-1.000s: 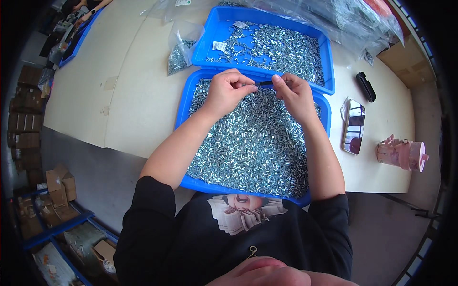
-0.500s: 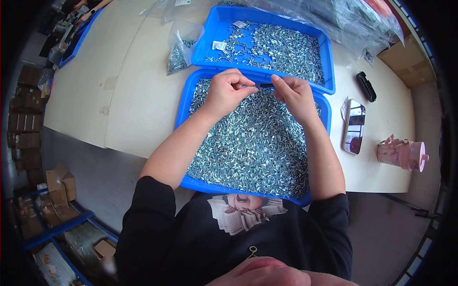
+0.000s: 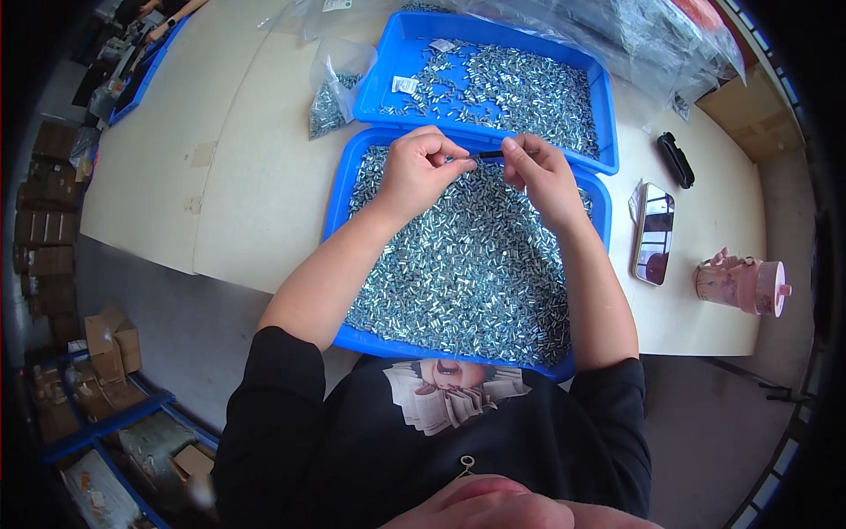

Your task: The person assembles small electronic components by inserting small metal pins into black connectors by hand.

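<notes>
Both my hands are raised over the far part of the near blue tray (image 3: 337, 198), which is full of small silvery metal cylinders (image 3: 458, 273). My left hand (image 3: 412, 176) is closed in a pinch of thumb and forefinger. Whatever small piece sits between its fingertips is too small to name. My right hand (image 3: 545, 181) grips a thin black rod (image 3: 490, 155) between thumb and fingers. The rod points left, and its tip meets or nearly meets my left fingertips.
Behind stands a second blue tray (image 3: 363, 99), partly covered with similar cylinders and small white packets. A clear bag (image 3: 328, 106) of cylinders is at its left. To the right lie a black case (image 3: 676, 160), a phone (image 3: 655, 234) and a pink bottle (image 3: 745, 284). Plastic sheeting (image 3: 617, 44) lies behind.
My right hand has shifted slightly, its fingers turning a little, and more of the black rod shows between my hands. My left hand stays in place.
</notes>
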`<state>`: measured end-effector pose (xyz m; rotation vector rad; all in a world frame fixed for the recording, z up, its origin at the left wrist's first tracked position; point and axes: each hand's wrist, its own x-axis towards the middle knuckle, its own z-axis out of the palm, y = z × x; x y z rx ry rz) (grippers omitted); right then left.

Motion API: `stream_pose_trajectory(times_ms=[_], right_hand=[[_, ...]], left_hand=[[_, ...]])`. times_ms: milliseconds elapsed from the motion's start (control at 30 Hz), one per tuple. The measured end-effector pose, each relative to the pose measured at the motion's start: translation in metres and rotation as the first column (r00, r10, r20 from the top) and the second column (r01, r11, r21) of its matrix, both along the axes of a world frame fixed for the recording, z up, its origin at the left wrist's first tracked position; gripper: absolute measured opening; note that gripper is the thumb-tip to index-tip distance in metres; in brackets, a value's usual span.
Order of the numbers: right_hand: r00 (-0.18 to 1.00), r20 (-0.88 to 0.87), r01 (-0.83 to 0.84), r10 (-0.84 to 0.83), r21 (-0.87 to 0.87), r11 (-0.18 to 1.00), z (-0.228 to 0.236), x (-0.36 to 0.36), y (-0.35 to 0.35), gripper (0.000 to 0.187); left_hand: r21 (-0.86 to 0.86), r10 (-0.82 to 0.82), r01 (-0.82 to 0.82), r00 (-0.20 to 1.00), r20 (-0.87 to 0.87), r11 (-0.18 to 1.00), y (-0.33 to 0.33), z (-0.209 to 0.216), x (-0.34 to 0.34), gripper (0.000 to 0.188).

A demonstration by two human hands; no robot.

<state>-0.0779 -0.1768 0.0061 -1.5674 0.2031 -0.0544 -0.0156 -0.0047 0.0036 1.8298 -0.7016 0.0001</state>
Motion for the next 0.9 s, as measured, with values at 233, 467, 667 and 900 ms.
stream_pose_trajectory(times_ms=[233, 467, 667, 900], right_hand=[[1.0, -0.013, 0.003, -0.003, 0.012, 1.0, 0.001, -0.001, -0.003, 0.023], [0.999, 0.031, 0.021, -0.023, 0.064, 0.998, 0.002, 0.0, -0.006, 0.019], [0.994, 0.074, 0.078, -0.085, 0.085, 0.993, 0.007, -0.001, -0.009, 0.016], [0.992, 0.098, 0.071, -0.079, 0.084, 0.994, 0.002, 0.0, -0.008, 0.016]], left_hand=[[-0.01, 0.028, -0.028, 1.0, 0.001, 1.0, 0.001, 0.002, 0.0, 0.012], [0.075, -0.055, 0.057, 0.998, -0.03, 0.996, 0.003, -0.002, 0.005, 0.012], [-0.115, -0.175, 0.134, 0.835, -0.522, 0.984, 0.003, -0.003, 0.007, 0.025], [-0.496, -0.475, 0.064, 0.419, -0.774, 0.866, 0.008, 0.0, 0.014, 0.032]])
